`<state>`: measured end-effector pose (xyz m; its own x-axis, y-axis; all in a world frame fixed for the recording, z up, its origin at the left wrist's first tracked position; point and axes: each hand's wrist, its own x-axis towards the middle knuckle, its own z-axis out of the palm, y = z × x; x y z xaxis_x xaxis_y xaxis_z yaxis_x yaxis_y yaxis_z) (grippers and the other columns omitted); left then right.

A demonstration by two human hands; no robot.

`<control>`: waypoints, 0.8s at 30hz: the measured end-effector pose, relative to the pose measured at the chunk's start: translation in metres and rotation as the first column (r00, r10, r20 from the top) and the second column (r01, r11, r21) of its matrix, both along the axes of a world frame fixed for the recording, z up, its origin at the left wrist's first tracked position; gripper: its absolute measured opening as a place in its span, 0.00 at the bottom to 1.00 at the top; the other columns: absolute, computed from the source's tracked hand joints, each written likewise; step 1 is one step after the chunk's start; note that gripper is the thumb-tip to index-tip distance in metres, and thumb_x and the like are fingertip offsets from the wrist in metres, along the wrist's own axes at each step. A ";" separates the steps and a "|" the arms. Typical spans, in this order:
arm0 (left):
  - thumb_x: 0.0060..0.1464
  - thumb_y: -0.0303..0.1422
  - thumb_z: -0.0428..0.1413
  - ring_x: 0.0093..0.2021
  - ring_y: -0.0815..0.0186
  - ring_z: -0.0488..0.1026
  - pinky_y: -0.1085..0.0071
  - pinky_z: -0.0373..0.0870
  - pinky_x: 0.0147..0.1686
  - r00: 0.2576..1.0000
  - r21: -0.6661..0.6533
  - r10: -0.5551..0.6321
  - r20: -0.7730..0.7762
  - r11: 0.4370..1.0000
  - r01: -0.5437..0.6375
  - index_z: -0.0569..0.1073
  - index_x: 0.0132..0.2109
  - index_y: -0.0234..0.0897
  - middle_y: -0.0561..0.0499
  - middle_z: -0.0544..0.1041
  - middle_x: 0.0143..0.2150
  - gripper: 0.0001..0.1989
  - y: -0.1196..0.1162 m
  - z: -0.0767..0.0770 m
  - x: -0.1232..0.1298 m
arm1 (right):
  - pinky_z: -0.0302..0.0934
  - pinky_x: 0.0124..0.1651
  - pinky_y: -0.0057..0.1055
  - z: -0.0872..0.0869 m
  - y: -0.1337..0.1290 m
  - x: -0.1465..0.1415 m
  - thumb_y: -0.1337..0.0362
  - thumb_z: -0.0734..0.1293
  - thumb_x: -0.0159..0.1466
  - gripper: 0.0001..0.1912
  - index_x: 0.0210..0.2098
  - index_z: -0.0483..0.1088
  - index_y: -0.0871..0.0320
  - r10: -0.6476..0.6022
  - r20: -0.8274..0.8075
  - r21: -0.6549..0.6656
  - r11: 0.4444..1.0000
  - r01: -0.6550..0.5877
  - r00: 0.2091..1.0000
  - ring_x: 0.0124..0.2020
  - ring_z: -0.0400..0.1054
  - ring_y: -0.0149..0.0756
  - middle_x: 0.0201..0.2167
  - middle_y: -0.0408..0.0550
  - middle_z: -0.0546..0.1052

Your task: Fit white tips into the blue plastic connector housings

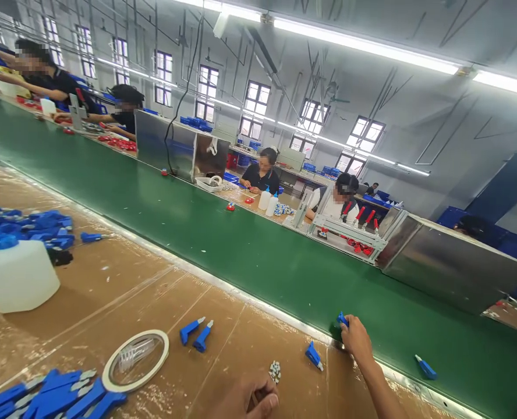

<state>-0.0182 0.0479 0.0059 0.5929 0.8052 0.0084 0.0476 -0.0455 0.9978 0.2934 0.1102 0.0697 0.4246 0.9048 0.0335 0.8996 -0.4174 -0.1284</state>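
My right hand (357,340) pinches a blue plastic part (342,318) over the near edge of the green conveyor belt (262,273). My left hand (252,396) is low over the brown worktop, its fingers curled together; what they hold, if anything, is hidden. Just beyond it lies a small heap of white pieces (275,371). Between my hands rests one blue part with a pale tip (314,355). Two similar blue parts (196,334) lie further left on the worktop. Another blue part (425,367) sits on the belt to the right.
At left stand a white bottle with a blue cap (18,276) and a heap of blue parts (31,227). A tape roll (165,355) and more blue parts (53,396) lie nearer. Across the belt, several people work beside metal panels (450,262) and a clamp frame (350,227).
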 end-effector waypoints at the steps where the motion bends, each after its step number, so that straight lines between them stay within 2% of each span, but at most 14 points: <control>1: 0.52 0.58 0.54 0.29 0.67 0.65 0.72 0.63 0.30 0.998 -0.042 0.014 0.058 0.999 -0.012 0.76 0.37 0.36 0.53 0.69 0.29 0.27 0.000 0.000 0.001 | 0.67 0.53 0.42 0.003 -0.005 -0.006 0.69 0.60 0.71 0.11 0.47 0.73 0.61 0.063 -0.039 0.015 0.998 -0.062 0.997 0.47 0.73 0.42 0.46 0.53 0.78; 4: 0.49 0.61 0.56 0.30 0.66 0.70 0.70 0.69 0.29 0.968 -0.230 0.058 0.245 0.973 0.000 0.74 0.52 0.36 0.50 0.73 0.35 0.36 0.000 0.000 0.007 | 0.69 0.49 0.36 0.004 -0.038 -0.036 0.62 0.59 0.71 0.14 0.48 0.74 0.56 0.306 -0.191 0.067 0.952 -0.299 0.933 0.43 0.74 0.41 0.41 0.50 0.80; 5: 0.46 0.62 0.56 0.31 0.65 0.72 0.70 0.70 0.29 0.954 -0.297 0.072 0.292 0.955 0.019 0.73 0.55 0.37 0.48 0.73 0.37 0.39 0.000 0.000 0.010 | 0.70 0.47 0.35 0.000 -0.052 -0.049 0.57 0.60 0.70 0.14 0.47 0.75 0.53 0.411 -0.254 0.096 0.911 -0.400 0.876 0.42 0.75 0.42 0.41 0.48 0.80; 6: 0.43 0.64 0.57 0.30 0.65 0.73 0.70 0.70 0.27 0.943 -0.353 0.073 0.326 0.934 0.050 0.73 0.56 0.37 0.48 0.73 0.39 0.42 -0.001 0.000 0.013 | 0.70 0.44 0.37 -0.005 -0.067 -0.062 0.54 0.61 0.69 0.15 0.46 0.76 0.52 0.552 -0.326 0.194 0.834 -0.517 0.768 0.41 0.75 0.45 0.40 0.50 0.80; 7: 0.41 0.65 0.57 0.29 0.66 0.73 0.71 0.69 0.25 0.936 -0.394 0.060 0.348 0.915 0.088 0.74 0.54 0.37 0.48 0.73 0.38 0.43 -0.001 0.000 0.016 | 0.70 0.45 0.38 -0.010 -0.082 -0.074 0.51 0.62 0.69 0.16 0.47 0.77 0.50 0.642 -0.349 0.293 0.767 -0.571 0.683 0.42 0.74 0.46 0.41 0.51 0.80; 9: 0.41 0.66 0.56 0.22 0.70 0.69 0.74 0.63 0.19 0.935 -0.415 -0.007 0.356 0.895 0.164 0.78 0.48 0.34 0.51 0.72 0.29 0.41 -0.003 0.000 0.018 | 0.70 0.44 0.36 -0.021 -0.106 -0.097 0.50 0.62 0.68 0.16 0.47 0.77 0.48 0.747 -0.344 0.363 0.665 -0.653 0.569 0.39 0.74 0.45 0.38 0.50 0.79; 11: 0.42 0.64 0.57 0.17 0.74 0.61 0.76 0.55 0.16 0.941 -0.370 -0.086 0.328 0.905 0.211 0.81 0.40 0.32 0.55 0.68 0.21 0.37 -0.005 0.000 0.017 | 0.69 0.39 0.33 -0.027 -0.120 -0.113 0.52 0.62 0.69 0.15 0.47 0.77 0.48 0.782 -0.326 0.341 0.622 -0.705 0.532 0.35 0.73 0.42 0.34 0.48 0.77; 13: 0.42 0.62 0.60 0.16 0.75 0.57 0.76 0.52 0.16 0.940 -0.346 -0.134 0.315 0.905 0.246 0.82 0.37 0.31 0.56 0.66 0.18 0.35 -0.006 -0.001 0.013 | 0.69 0.39 0.32 -0.028 -0.126 -0.119 0.54 0.63 0.68 0.13 0.47 0.77 0.47 0.756 -0.333 0.319 0.652 -0.688 0.563 0.35 0.74 0.40 0.33 0.46 0.77; 15: 0.39 0.59 0.64 0.17 0.74 0.60 0.75 0.54 0.18 0.928 -0.401 -0.118 0.355 0.877 0.265 0.82 0.37 0.30 0.54 0.70 0.20 0.33 -0.006 -0.001 0.007 | 0.70 0.44 0.33 -0.024 -0.130 -0.116 0.55 0.67 0.66 0.14 0.50 0.75 0.46 0.692 -0.388 0.341 0.721 -0.603 0.608 0.39 0.75 0.41 0.37 0.46 0.79; 17: 0.38 0.53 0.68 0.21 0.73 0.67 0.75 0.61 0.23 0.908 -0.503 -0.029 0.417 0.825 0.258 0.82 0.37 0.29 0.50 0.76 0.25 0.30 -0.005 0.001 -0.001 | 0.70 0.47 0.34 -0.018 -0.137 -0.107 0.55 0.70 0.64 0.20 0.54 0.73 0.47 0.607 -0.470 0.390 0.794 -0.466 0.641 0.41 0.75 0.42 0.42 0.47 0.79; 19: 0.39 0.46 0.71 0.28 0.71 0.73 0.76 0.68 0.31 0.887 -0.591 0.080 0.455 0.772 0.234 0.81 0.37 0.28 0.45 0.79 0.32 0.25 -0.003 0.005 -0.008 | 0.70 0.44 0.33 -0.014 -0.150 -0.098 0.52 0.70 0.62 0.21 0.53 0.74 0.50 0.522 -0.544 0.382 0.851 -0.360 0.657 0.38 0.74 0.41 0.40 0.48 0.78; 21: 0.40 0.40 0.72 0.32 0.70 0.76 0.76 0.70 0.36 0.868 -0.639 0.134 0.478 0.731 0.239 0.81 0.38 0.28 0.44 0.80 0.35 0.22 -0.001 0.008 -0.013 | 0.69 0.38 0.31 -0.015 -0.167 -0.093 0.49 0.70 0.62 0.18 0.46 0.77 0.52 0.472 -0.619 0.294 0.881 -0.372 0.628 0.33 0.73 0.38 0.34 0.46 0.77; 24: 0.44 0.36 0.71 0.34 0.67 0.78 0.75 0.73 0.37 0.834 -0.665 0.137 0.534 0.678 0.314 0.81 0.40 0.28 0.44 0.81 0.36 0.19 0.002 0.007 -0.016 | 0.66 0.29 0.28 -0.029 -0.193 -0.092 0.44 0.70 0.59 0.20 0.38 0.79 0.54 0.454 -0.701 0.164 0.854 -0.494 0.550 0.26 0.70 0.36 0.29 0.45 0.77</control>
